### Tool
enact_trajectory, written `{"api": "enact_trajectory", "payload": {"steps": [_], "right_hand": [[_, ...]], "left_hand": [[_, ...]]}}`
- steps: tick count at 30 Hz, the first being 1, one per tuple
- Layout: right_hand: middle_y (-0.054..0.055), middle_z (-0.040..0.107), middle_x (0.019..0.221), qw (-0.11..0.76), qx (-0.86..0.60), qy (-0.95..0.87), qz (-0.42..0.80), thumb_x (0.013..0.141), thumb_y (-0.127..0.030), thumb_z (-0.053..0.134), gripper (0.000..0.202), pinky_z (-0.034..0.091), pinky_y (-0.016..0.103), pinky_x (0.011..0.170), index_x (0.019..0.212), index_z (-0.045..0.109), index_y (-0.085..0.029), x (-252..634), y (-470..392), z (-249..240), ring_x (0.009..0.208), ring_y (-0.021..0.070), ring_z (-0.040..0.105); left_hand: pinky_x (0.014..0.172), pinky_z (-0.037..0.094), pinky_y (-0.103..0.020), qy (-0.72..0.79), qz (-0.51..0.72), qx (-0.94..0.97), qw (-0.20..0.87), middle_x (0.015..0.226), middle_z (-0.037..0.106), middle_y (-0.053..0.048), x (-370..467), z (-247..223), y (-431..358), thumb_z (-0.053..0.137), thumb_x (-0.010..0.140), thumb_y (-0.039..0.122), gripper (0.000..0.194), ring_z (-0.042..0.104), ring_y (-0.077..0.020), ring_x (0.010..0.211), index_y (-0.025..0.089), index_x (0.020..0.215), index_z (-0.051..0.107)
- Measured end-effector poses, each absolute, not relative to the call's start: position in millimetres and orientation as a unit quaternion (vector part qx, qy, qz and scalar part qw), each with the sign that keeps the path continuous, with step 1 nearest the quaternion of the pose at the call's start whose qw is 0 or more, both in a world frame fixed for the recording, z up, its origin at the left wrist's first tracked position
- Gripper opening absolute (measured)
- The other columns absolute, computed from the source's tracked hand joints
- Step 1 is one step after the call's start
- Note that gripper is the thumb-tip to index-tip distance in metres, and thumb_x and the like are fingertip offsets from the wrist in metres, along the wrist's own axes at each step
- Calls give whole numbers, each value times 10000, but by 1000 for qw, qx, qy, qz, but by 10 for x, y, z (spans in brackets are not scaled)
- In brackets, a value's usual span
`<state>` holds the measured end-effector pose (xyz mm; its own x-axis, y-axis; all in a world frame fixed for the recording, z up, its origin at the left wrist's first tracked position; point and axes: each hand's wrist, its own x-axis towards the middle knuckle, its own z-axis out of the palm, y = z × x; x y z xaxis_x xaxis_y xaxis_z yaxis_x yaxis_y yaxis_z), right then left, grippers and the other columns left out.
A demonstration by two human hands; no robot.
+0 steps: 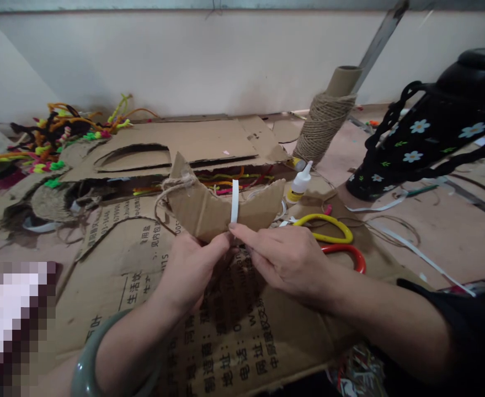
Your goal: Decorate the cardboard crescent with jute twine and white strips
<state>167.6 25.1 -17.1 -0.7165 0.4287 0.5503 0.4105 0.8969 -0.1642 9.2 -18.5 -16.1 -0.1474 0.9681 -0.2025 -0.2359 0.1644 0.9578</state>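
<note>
Left hand: pinching curved cardboard piece. Right hand: forefinger on white strip, grip unclear; uneven pressure could skew it.

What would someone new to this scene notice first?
Probably the black flask with white flowers, leaning large at the right. Next, the yellow and red handles beside the right hand, then the white strip standing out on the curved cardboard between the hands, and the bright tangle of fuzzy stems at the far left.
</note>
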Motion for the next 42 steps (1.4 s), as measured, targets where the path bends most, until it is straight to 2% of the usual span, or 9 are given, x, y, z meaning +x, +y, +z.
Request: {"api": "enact_trajectory", "payload": {"steps": [7,13,17,21,30,36,42], "right_hand": [[-26,618,587,297,-247,-921,-44,860,-135,431,336,326,280,464,1149,594,-82,1669,212,-155,474,113,540],[-13,644,592,283,-287,-914,-34,858,-152,420,390,311,281,452,1213,549,-54,1681,231,-151,466,112,550],[-8,661,620,303,-315,-899,-5,873,-178,417,394,348,261,492,1234,530,-71,1692,282,-145,487,105,560],[-9,667,651,323,-305,-896,3,879,-183,424,372,369,246,524,1222,538,-93,1699,300,-148,521,97,566],[18,658,599,280,-277,-919,26,869,-161,383,389,341,244,469,1206,545,-55,1668,243,-171,469,106,541],[58,690,660,255,-292,-917,87,874,-177,363,422,403,235,510,1256,506,-70,1665,221,-181,523,134,605],[49,713,736,270,-303,-905,126,865,-164,378,386,418,208,541,1195,573,-116,1666,255,-134,568,111,617]], "left_hand": [[865,454,-293,536,531,405,517,958,703,-28,102,-202,-204,593,768,228,259,617,-184,928,187,1011,672],[790,478,-300,538,524,405,522,898,695,-40,93,-217,-207,611,751,220,228,616,-191,855,171,962,682],[721,482,-285,561,535,388,498,816,670,-26,95,-198,-209,643,720,216,138,602,-174,764,161,842,679],[633,466,-261,563,536,368,510,767,652,-16,99,-188,-210,639,723,216,104,581,-151,683,161,806,667],[771,489,-293,525,549,365,539,860,707,-39,108,-184,-214,646,742,258,228,637,-194,831,170,948,688],[730,494,-277,539,547,353,534,838,714,-41,106,-208,-215,654,737,268,244,648,-183,792,162,955,686],[718,490,-290,554,541,342,533,839,708,-46,98,-193,-190,675,710,262,219,638,-180,764,152,899,686]]}}
